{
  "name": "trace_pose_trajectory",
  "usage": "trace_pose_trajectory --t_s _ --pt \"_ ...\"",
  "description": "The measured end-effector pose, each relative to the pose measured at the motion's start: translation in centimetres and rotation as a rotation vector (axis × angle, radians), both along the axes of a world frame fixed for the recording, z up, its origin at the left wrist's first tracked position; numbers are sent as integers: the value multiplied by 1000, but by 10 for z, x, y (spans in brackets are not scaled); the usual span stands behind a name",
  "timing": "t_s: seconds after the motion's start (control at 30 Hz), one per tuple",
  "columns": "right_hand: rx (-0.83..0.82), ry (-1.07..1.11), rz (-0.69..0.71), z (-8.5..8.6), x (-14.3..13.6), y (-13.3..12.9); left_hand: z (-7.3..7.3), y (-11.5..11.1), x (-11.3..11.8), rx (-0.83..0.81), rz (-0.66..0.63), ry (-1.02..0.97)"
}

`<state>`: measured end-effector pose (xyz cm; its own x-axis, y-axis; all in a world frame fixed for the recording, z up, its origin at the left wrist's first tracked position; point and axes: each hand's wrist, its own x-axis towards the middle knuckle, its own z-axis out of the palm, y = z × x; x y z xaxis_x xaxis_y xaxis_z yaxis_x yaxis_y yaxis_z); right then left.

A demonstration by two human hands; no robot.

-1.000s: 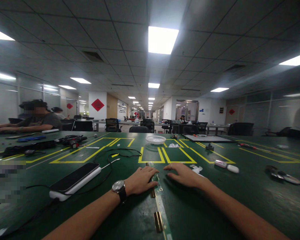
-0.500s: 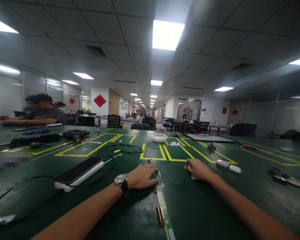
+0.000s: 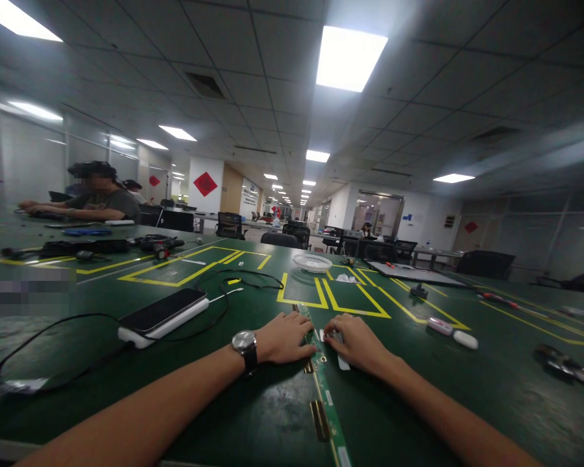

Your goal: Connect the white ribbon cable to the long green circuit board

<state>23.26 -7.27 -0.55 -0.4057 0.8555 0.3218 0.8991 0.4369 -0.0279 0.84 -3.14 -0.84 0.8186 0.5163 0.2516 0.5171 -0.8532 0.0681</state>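
Note:
A long, narrow green circuit board (image 3: pixel 327 383) lies on the green table, running from the near edge away from me. My left hand (image 3: pixel 286 338), with a watch on its wrist, rests over the board's far part and holds it down with bent fingers, the thumb set apart. Beside the board's right edge, my right hand (image 3: pixel 357 340) is closed in a pinch on a thin white piece (image 3: pixel 343 363) that looks like tissue. Part of it shows below the hand; the fingers hide the rest. A brown-gold flex strip (image 3: pixel 320 420) sticks out from the board's left side.
To the left lies a phone (image 3: pixel 168 308) on a white block with a black cable. A white basket (image 3: pixel 312 262) and crumpled tissue (image 3: pixel 345 279) are beyond my hands. At right are a white-and-pink case (image 3: pixel 452 333) and a metal tool (image 3: pixel 567 366). A person (image 3: pixel 97 194) sits at far left.
My right hand has moved left with the white piece, from away on the table to the board's edge. My left hand stays on the board. The view has shifted slightly.

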Motion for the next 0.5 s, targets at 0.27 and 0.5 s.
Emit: trace_pose_trajectory --t_s 0.27,0.5 --pt "3 -4 20 0 0 1 -3 1 1 4 -1 7" --pt "-2 7 51 -1 1 1 -2 3 1 -10 7 0"
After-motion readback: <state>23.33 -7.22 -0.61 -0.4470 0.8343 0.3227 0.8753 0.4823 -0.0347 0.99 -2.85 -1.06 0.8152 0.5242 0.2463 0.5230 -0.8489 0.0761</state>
